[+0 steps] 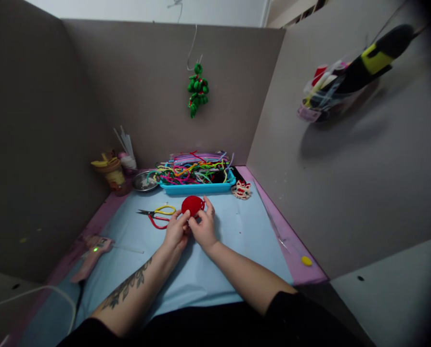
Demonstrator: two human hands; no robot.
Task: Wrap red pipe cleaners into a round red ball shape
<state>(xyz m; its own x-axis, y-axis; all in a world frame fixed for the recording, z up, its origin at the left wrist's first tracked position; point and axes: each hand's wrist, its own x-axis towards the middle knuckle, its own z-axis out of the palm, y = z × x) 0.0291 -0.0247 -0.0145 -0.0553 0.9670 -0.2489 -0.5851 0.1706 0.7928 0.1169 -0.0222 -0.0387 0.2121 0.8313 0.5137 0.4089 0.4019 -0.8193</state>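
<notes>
Okay, red disc point(192, 205) first: one piece, fuzzy-looking, roundish, with small red loops on its right edge. It's held up over the middle of the light blue sheet point(237, 260), in front of the tray. Left hand point(177, 231) is clamped on its lower left, thumb on the near face. Right hand point(204, 226) is at the lower right edge, fingers bent, touching; can't tell if it's a full pinch. Both hands close together, forearms angled inward from the near edge, left one tattooed, two black sleeves.

Just left of the hands: one pair of scissors point(151, 213), dark blades spread, one yellow and one red handle loop. Farther left: one pink glue gun point(92, 253), one green light lit, thin pale rod pointing right.

Behind: one blue plastic tray point(199, 190) heaped with fuzzy multicolour stems point(193, 173), too tangled to count. One shiny metal dish point(146, 182) with white bits beside it, one brown pot point(114, 177) further left. One red-and-cream piece point(241, 190) by the tray's right end.

Outer: one yellow disc point(306, 260) on the pink tabletop at right, one green fuzzy cluster point(198, 89) hanging on the grey back panel.
</notes>
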